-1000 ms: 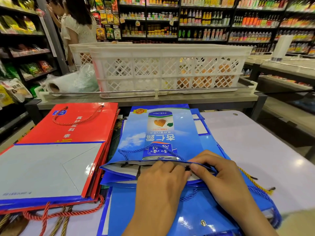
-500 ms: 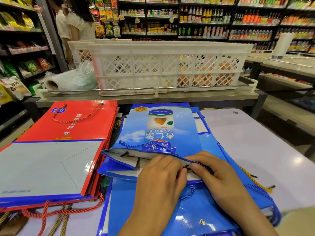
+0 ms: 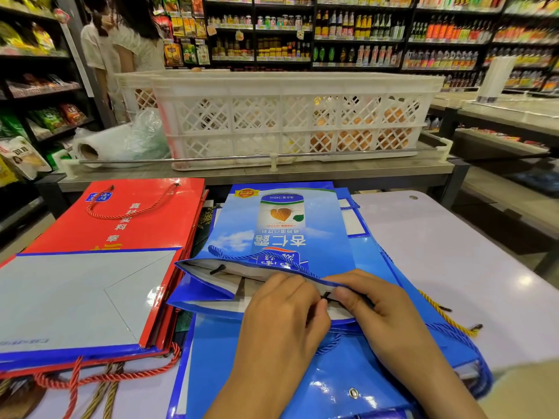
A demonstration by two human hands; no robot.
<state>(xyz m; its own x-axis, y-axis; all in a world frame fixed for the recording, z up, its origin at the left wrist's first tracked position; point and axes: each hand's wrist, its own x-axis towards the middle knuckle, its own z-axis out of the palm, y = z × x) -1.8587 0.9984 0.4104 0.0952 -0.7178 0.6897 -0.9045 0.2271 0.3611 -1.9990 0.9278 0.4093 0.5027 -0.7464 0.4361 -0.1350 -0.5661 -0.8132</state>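
A blue paper gift bag [image 3: 281, 234] with a drink-can print lies flat on a stack of blue bags on the white table [image 3: 438, 252], its mouth toward me. My left hand [image 3: 281, 316] has its fingers curled at the bag's open rim, fingertips inside the mouth. My right hand [image 3: 375, 309] pinches the rim's upper edge beside a black cord end [image 3: 326, 295]. The mouth gapes open on the left side. A blue rope handle [image 3: 242, 256] lies along the rim.
A stack of red gift bags [image 3: 115, 237] lies on the left. Behind the table is a counter with white lattice crates [image 3: 290, 116] and a plastic-bag roll [image 3: 106, 146]. Stocked shelves [image 3: 332, 31] line the back. Two people [image 3: 121, 46] stand at the far left.
The bag's mouth has opened wider on the left. Both hands have stayed at the rim, working the cord end between them.
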